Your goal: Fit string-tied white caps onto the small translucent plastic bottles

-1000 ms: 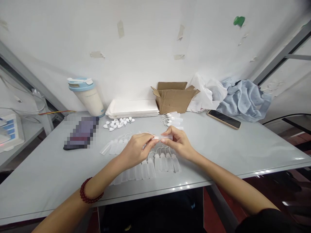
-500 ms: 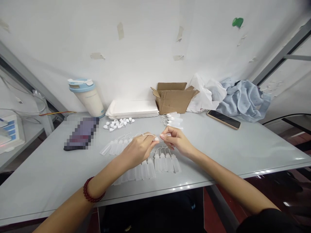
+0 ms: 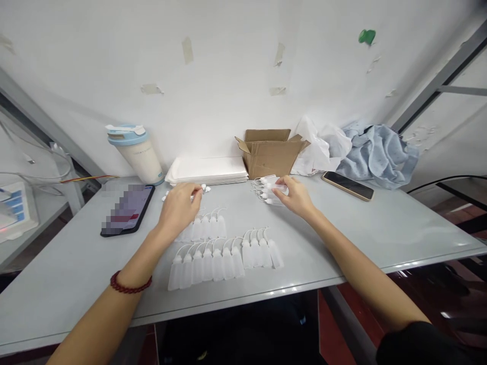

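Note:
My left hand (image 3: 180, 205) is over the pile of small white caps (image 3: 206, 188), covering most of them. Its fingers are curled in, and whatever is at the tips is hidden. At the group of capped bottles (image 3: 268, 194) in front of the box, my right hand (image 3: 294, 195) pinches a small translucent plastic bottle (image 3: 280, 187) between thumb and fingers. Nearer to me lie rows of similar bottles with thin white cords at their tops: a back row (image 3: 207, 228), a front row (image 3: 207, 266) and a short row (image 3: 261, 253) to its right.
Along the wall stand a tumbler (image 3: 139, 154), a stack of white sheets (image 3: 207, 170), an open cardboard box (image 3: 270, 158), a white plastic bag (image 3: 319, 147) and a blue cloth (image 3: 378, 154). One phone (image 3: 129, 210) lies at left, another phone (image 3: 348, 186) at right.
My hands have parted from the bottle they held together in the middle. The left moved left and back to the caps; the right moved right and back to the bottle group.

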The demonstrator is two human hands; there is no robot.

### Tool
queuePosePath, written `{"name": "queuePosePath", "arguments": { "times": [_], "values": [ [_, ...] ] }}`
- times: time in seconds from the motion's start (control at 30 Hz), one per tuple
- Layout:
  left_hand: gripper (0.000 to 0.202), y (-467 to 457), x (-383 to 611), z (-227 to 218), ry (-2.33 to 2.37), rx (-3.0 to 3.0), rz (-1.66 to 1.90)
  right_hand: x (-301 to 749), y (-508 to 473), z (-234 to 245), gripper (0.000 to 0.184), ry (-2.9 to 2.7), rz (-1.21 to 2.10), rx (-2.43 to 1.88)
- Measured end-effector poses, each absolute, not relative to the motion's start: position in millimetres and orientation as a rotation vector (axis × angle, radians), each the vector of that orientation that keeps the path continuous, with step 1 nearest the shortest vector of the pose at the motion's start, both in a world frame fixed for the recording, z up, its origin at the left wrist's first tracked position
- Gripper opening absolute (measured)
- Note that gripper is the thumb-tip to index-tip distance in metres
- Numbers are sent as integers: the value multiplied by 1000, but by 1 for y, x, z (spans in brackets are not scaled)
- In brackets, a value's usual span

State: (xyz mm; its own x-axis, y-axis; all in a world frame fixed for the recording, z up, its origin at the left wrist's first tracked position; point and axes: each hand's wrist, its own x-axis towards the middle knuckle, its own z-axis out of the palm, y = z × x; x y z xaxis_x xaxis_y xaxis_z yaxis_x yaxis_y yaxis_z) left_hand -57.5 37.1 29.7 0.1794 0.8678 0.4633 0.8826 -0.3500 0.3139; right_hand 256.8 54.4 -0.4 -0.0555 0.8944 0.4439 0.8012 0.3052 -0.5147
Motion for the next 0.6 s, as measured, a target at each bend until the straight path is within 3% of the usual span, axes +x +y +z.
{"name": "queuePosePath", "arguments": {
  "times": [0.27, 0.6],
  "values": [
    [28, 54, -94, 36, -2081, -2229, -669, 270, 63, -4, 10, -1999, 193, -1417],
    [25, 67, -111, 24, -2032, -2338, -504, 264, 62, -3, 5, -1949, 224, -1374]
  ]
}}
